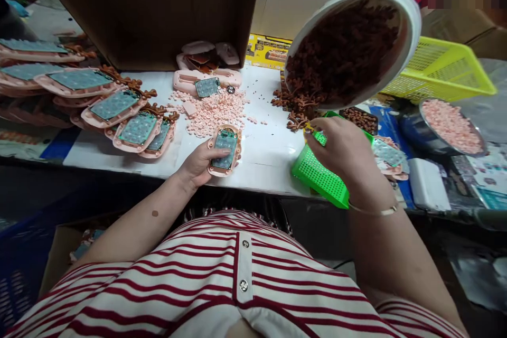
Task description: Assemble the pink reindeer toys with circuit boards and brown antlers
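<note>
My left hand (200, 162) holds a pale pink plastic housing (234, 161) with a green circuit board (225, 147) in it, the thumb lying across the board. Over the near end of a bright green perforated basket (319, 171), my right hand (343, 142) has its fingers bent together beside a heap of small brown branching plastic parts (295, 108). Something small and yellowish shows at these fingertips, too unclear to name. Behind it, a tilted white tub (414, 26) full of the same brown parts opens toward the heap.
Stacked pink housings with boards (137, 129) lie at the left. Small pink pieces (216, 113) are spread mid-table, before a large open cardboard box (158, 10). On the right are a yellow basket (439, 82), a metal bowl of pink pieces (410, 127) and a white box (428, 184).
</note>
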`<state>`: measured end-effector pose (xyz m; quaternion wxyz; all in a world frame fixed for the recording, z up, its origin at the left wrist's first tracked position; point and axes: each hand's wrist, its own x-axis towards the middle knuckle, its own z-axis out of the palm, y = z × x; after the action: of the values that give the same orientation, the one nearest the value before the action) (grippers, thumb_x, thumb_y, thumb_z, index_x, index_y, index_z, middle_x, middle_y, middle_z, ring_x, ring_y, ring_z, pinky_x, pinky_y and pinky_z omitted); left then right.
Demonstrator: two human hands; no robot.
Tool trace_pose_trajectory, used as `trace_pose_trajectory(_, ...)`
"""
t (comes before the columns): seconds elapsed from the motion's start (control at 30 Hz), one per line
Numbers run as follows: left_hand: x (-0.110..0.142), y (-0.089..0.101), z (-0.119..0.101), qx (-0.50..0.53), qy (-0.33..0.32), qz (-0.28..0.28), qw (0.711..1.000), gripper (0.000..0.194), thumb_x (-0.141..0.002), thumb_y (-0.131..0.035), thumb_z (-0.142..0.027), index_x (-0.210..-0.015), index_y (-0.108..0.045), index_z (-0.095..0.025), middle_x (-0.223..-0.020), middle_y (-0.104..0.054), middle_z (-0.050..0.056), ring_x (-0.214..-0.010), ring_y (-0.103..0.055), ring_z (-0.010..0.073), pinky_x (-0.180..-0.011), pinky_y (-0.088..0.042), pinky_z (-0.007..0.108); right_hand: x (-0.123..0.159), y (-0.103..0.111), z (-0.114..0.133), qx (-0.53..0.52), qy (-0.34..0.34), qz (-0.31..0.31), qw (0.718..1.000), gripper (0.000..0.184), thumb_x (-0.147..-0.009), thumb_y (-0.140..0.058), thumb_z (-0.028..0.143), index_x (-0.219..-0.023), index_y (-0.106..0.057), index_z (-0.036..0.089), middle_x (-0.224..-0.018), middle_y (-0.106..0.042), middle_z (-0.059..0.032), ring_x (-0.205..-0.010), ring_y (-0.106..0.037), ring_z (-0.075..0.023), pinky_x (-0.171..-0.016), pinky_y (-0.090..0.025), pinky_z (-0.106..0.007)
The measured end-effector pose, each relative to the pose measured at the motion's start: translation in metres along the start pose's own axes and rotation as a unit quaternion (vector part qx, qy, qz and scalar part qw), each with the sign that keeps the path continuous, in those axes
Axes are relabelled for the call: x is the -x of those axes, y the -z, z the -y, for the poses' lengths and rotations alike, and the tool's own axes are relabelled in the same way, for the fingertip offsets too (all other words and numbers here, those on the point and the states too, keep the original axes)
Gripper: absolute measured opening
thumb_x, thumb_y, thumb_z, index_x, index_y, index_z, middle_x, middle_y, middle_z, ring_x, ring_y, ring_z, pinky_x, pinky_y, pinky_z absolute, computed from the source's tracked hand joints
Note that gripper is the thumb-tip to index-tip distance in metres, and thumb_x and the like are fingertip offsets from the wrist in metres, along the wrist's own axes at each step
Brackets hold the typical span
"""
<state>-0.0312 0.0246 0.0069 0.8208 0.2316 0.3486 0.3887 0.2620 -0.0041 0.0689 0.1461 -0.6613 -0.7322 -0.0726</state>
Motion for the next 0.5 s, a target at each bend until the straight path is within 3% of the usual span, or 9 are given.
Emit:
trace_pose_trajectory(0.1,-0.003,0.006,-0.001,0.013,0.016,0.008,1.0,0.041,-0.062,-0.081,-0.008,-0.101,-0.071,-0.01,-0.087,-0.076,0.008,-0.075,-0.074,0.0204,-0.07,-0.062,0.032,-0.048,-0.026,-0.007,0.127,-0.026,0.166,0.978,0.03,-0.093,-0.053,0.028,-0.108,-0.074,0.012,-0.101,-0.073,-0.0193,-0.094,-0.066,-0.0309,-0.08,-0.049,-0.042)
trace_pose_trajectory(0.23,-0.005,0.01,-0.001,0.025,0.021,0.02,0.999,0.04,-0.064,-0.082,-0.012,-0.103,-0.072,-0.009,-0.091,-0.077,0.01,-0.078,-0.075,0.0214,-0.073,-0.062,0.033,-0.072,-0.05,-0.008,0.157,-0.034,0.224,0.961,0.036,-0.096,-0.05,0.029,-0.115,-0.073,0.009,-0.12,-0.067,-0.0244,-0.105,-0.063,-0.0331,-0.085,-0.049,-0.042)
trace_pose_trajectory(0.33,-0.006,0.011,0.0,0.036,0.024,0.032,0.999,0.041,-0.064,-0.083,-0.012,-0.104,-0.072,-0.01,-0.092,-0.077,0.01,-0.079,-0.075,0.0213,-0.075,-0.061,0.033,-0.07,-0.057,-0.012,0.146,-0.018,0.196,0.969,0.031,-0.093,-0.049,0.022,-0.106,-0.073,0.008,-0.123,-0.065,-0.0263,-0.111,-0.061,-0.0372,-0.089,-0.049,-0.046)
trace_pose_trajectory(0.4,-0.006,0.012,0.001,0.038,0.022,0.043,0.998,0.04,-0.065,-0.082,-0.012,-0.104,-0.072,-0.01,-0.094,-0.078,0.011,-0.079,-0.075,0.0212,-0.076,-0.06,0.033,-0.067,-0.055,-0.018,0.078,-0.049,0.137,0.986,0.022,-0.089,-0.054,0.024,-0.095,-0.071,0.012,-0.118,-0.065,-0.0243,-0.111,-0.06,-0.0381,-0.091,-0.049,-0.049)
trace_pose_trajectory(0.47,-0.006,0.012,0.002,0.037,0.02,0.051,0.998,0.04,-0.064,-0.082,-0.013,-0.103,-0.072,-0.01,-0.095,-0.078,0.012,-0.078,-0.074,0.0211,-0.076,-0.059,0.032,-0.065,-0.051,-0.024,-0.085,-0.136,0.028,0.987,0.008,-0.08,-0.064,0.024,-0.083,-0.066,0.018,-0.106,-0.066,-0.0177,-0.106,-0.06,-0.034,-0.093,-0.049,-0.049)
trace_pose_trajectory(0.5,-0.006,0.012,0.003,0.037,0.018,0.052,0.998,0.04,-0.064,-0.083,-0.013,-0.102,-0.072,-0.009,-0.094,-0.078,0.012,-0.078,-0.074,0.0209,-0.075,-0.059,0.032,-0.064,-0.049,-0.026,-0.183,-0.184,-0.032,0.965,0.007,-0.075,-0.067,0.024,-0.08,-0.063,0.02,-0.098,-0.065,-0.0132,-0.101,-0.06,-0.0303,-0.092,-0.049,-0.047)
